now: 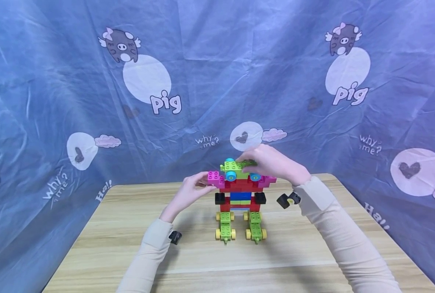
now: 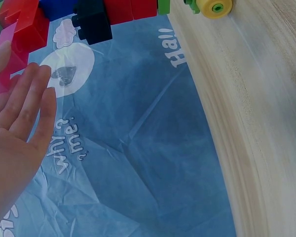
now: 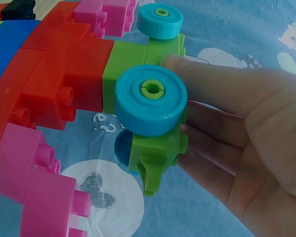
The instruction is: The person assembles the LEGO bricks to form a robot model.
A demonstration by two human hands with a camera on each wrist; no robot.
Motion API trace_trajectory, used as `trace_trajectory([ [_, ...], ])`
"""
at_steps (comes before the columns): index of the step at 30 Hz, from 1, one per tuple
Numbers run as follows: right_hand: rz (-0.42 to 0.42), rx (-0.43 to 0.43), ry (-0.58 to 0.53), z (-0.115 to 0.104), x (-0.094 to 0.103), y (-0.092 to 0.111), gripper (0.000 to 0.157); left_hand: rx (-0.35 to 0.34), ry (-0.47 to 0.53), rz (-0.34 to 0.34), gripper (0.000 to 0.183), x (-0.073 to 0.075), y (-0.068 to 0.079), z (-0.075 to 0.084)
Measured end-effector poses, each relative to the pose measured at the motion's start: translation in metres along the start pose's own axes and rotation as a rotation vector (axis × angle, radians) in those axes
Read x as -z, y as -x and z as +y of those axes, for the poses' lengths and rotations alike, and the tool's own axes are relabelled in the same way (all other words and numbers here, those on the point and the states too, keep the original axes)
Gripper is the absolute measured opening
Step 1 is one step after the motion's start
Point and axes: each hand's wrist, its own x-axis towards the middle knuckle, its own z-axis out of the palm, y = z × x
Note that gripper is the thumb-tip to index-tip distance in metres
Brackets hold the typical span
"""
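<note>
A toy-brick figure stands on the table, with red bricks (image 1: 240,186) and a blue brick (image 1: 241,196) in its body. Its feet are green wheeled bases (image 1: 226,231) with yellow wheels. On top sits a green wheeled brick base (image 1: 232,166) with turquoise wheels (image 3: 151,98). My right hand (image 1: 270,162) grips this base from above, thumb on one side and fingers behind. At the figure's left side, a pink brick (image 1: 213,176) sticks out. My left hand (image 1: 192,188) pinches it between thumb and fingers; the left wrist view shows the thumb partly covering the pink brick (image 2: 16,52).
Black bricks (image 1: 219,198) jut from both sides of the body. More pink bricks (image 3: 49,202) form the other side. The wooden table (image 1: 129,252) has a blue printed cloth (image 1: 217,73) hanging behind it and along its sides.
</note>
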Motion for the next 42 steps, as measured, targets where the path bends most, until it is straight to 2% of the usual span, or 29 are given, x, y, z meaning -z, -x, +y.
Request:
trace_trajectory([
  [5,0.018,0.009,0.026,-0.001,-0.001,0.001,0.028,0.003,0.002,-0.004,0.037,-0.001,-0.001,-0.001],
  [12,-0.004,-0.008,0.034,-0.002,0.0,0.0,0.03,0.01,-0.009,-0.001,0.037,0.0,-0.001,-0.003],
  [20,-0.022,0.012,-0.017,-0.003,-0.001,-0.001,0.031,0.023,-0.005,-0.013,0.037,0.002,0.001,-0.005],
  [28,0.016,0.039,-0.01,0.0,-0.004,-0.003,0.028,0.013,-0.008,-0.006,0.04,0.006,0.0,-0.008],
  [31,0.067,0.031,-0.005,0.001,-0.005,0.0,0.026,0.01,-0.009,-0.003,0.04,0.006,0.0,-0.008],
  [35,0.205,-0.006,-0.012,0.005,-0.006,0.011,0.026,0.013,-0.012,-0.001,0.04,0.005,0.001,-0.008],
  [42,0.432,-0.156,-0.037,0.022,-0.013,0.045,0.026,0.009,-0.011,0.008,0.046,0.005,0.005,-0.013],
])
